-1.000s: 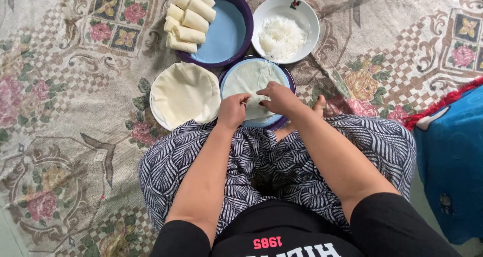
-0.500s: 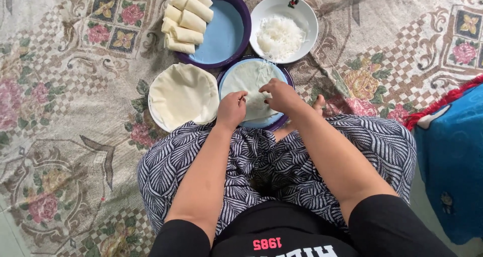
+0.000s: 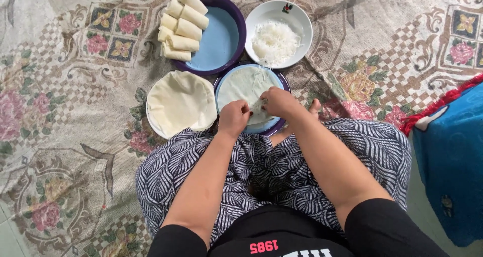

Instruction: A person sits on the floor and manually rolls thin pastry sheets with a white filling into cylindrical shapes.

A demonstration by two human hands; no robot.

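A thin pale wrapper [image 3: 241, 86] lies flat on a blue plate with a purple rim [image 3: 283, 79] just beyond my knees. My left hand [image 3: 234, 117] and my right hand [image 3: 278, 102] both pinch the wrapper's near edge, folding it over white noodle filling, which my fingers mostly hide. A white bowl of white noodles [image 3: 275, 41] stands right behind the plate. Left of the plate lies a stack of round wrappers [image 3: 181, 102] on a white plate.
Several finished rolls [image 3: 182, 23] are stacked on the left rim of a purple-rimmed blue tray [image 3: 219, 40] at the back. Everything sits on a floral patterned mat [image 3: 65, 96]. A blue cloth with red trim [image 3: 450, 151] lies at the right.
My hands stay on the wrapper's near edge and have shifted very little, working the fold. The dishes have not moved.
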